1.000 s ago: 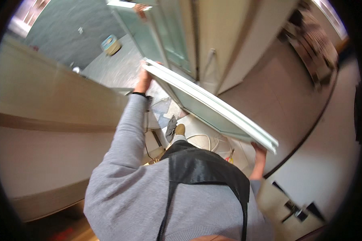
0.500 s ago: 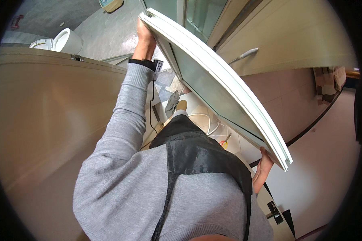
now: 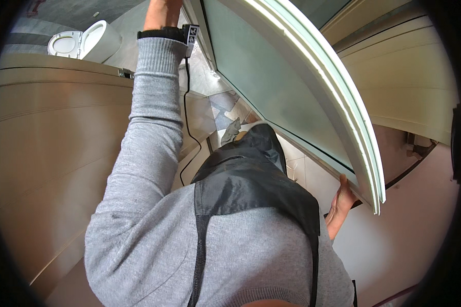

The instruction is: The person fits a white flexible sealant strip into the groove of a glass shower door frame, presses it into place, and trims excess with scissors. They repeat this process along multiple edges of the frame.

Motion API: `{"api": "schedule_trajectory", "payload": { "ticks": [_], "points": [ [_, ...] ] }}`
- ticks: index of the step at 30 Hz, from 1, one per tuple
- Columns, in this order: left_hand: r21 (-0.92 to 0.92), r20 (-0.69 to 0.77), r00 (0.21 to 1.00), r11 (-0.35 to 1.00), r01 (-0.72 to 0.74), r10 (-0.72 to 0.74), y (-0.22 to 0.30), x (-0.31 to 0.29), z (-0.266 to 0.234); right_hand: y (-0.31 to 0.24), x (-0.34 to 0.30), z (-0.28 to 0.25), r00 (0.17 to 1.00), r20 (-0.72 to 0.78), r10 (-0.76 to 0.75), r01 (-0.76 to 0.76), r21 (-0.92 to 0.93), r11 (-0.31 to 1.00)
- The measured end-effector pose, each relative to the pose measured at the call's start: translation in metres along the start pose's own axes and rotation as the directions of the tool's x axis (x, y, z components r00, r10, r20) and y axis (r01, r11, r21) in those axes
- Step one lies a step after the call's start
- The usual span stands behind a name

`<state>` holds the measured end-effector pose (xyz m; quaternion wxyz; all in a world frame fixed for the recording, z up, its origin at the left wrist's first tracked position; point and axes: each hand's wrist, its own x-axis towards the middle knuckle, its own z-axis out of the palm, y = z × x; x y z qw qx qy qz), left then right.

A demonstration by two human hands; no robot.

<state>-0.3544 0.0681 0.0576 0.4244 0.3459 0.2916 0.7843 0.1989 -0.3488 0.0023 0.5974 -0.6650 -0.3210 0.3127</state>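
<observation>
A large frosted glass panel in a white frame (image 3: 338, 66), perhaps a door or window leaf, stands tilted in front of me. My right hand (image 3: 343, 199) grips the frame's near lower corner, thumb on its inner edge. At the far end, my left hand (image 3: 164, 11) reaches the panel's other side; its fingers are cut off by the upper edge of the picture. A black strap with a small black-and-white box (image 3: 190, 40) sits on my left wrist, and a thin black cable (image 3: 188, 117) hangs from it.
To the left is a broad beige door (image 3: 61, 133) with a metal latch, and beyond it a white toilet (image 3: 100, 43) with raised lid. A beige door or wall panel (image 3: 410, 71) is at the right. Near my foot lies a grey cloth (image 3: 231, 131) on the tiles.
The panel has shifted forward and now reaches past the upper edge, as does my left hand, which gripped its corner earlier. My leg has stepped forward; my right hand keeps its hold.
</observation>
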Motion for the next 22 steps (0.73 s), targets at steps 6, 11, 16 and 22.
{"api": "schedule_trajectory", "payload": {
  "ticks": [6, 11, 16, 22],
  "points": [
    [-0.093, 0.083, 0.995, 0.994, -0.050, 0.058, 0.054, 0.061, -0.012, -0.024, -0.007, 0.049, 0.999, 0.054, -0.008, 0.003, 0.089, 0.996],
    [-0.037, 0.088, 0.995, 0.998, -0.054, 0.057, 0.083, 0.098, -0.052, -0.058, -0.010, 0.113, 0.989, -0.007, 0.150, -0.150, -0.006, 0.989],
    [0.001, 0.053, 0.998, 1.000, -0.028, 0.028, 0.072, 0.140, -0.060, -0.090, 0.013, 0.167, 0.984, -0.008, 0.181, -0.175, -0.298, 0.938],
    [0.031, 0.005, 1.000, 0.999, -0.029, 0.029, 0.090, 0.197, -0.079, -0.117, 0.034, 0.228, 0.982, 0.045, 0.182, -0.155, -0.347, 0.925]
  ]
}}
